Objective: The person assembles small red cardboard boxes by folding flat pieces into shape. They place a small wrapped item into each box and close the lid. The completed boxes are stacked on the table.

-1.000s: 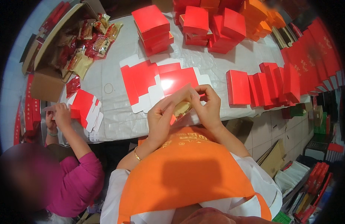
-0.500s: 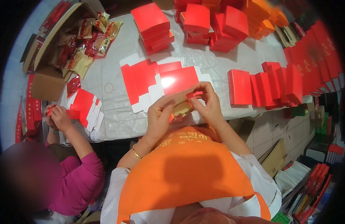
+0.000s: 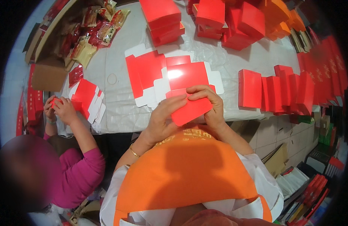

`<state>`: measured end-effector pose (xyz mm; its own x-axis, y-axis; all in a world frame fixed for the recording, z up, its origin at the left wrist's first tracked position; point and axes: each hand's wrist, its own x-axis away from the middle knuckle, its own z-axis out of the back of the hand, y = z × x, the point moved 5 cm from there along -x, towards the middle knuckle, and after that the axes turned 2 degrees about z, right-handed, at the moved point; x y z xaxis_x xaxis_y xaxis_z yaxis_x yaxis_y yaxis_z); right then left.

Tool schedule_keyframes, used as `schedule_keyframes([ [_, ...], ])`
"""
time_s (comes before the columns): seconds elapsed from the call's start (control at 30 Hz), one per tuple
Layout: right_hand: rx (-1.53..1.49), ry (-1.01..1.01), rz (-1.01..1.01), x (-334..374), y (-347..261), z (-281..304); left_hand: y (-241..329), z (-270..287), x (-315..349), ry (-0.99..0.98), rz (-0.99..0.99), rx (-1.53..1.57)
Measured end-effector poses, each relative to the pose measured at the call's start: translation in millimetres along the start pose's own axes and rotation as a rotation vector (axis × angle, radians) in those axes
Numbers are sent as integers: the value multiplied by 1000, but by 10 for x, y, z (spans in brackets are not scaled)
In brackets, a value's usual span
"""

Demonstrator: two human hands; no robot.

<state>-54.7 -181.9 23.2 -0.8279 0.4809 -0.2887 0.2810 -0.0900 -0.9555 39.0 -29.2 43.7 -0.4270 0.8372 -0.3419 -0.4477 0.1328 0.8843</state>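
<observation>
I'm watching from the head view, and both hands are meeting on a small red carton [image 3: 192, 113], right in front of the orange apron [image 3: 189, 173]. The left hand [image 3: 162, 116] is cupping the carton's left side, fingers half curled, their tips pressing on its upper face. The right hand [image 3: 208, 101] is wrapping the right side, fingers bending more tightly over the far part. Both are gripping the same card; how the thumbs are bearing underneath, I can't tell.

That near edge is showing rounded corners, so I'm reading this as a panel being folded. I'd be wanting even pressure: supporting both sides, working the fingertips along the crease, lining up the corners first. Pinching mid-panel could be asking for a buckle, since the card is looking thin.

Just beyond, flat red-and-white carton blanks [image 3: 145, 69] are lying on the white sheet [image 3: 115, 101]. Off right, upright red boxes [image 3: 250, 88] are standing in a row; at left, a co-worker's hands [image 3: 64, 107] are handling something red.
</observation>
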Motion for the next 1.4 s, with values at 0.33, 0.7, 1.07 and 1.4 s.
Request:
schedule_keyframes([
  [0.33, 81, -270, 99, -38, -91, 48, -190, 73, 86, 82, 23, 65],
  [0.7, 363, -377, 276, -17, -127, 101, -94, 211, -15, -56, -131, -131],
  [1.07, 302, -231, 279, -10, -112, 137, -38, 81, -84, 4, -7, -48],
  [1.4, 390, -310, 545, -14, -109, 81, -16, 124, -69, 16, -310, -277],
])
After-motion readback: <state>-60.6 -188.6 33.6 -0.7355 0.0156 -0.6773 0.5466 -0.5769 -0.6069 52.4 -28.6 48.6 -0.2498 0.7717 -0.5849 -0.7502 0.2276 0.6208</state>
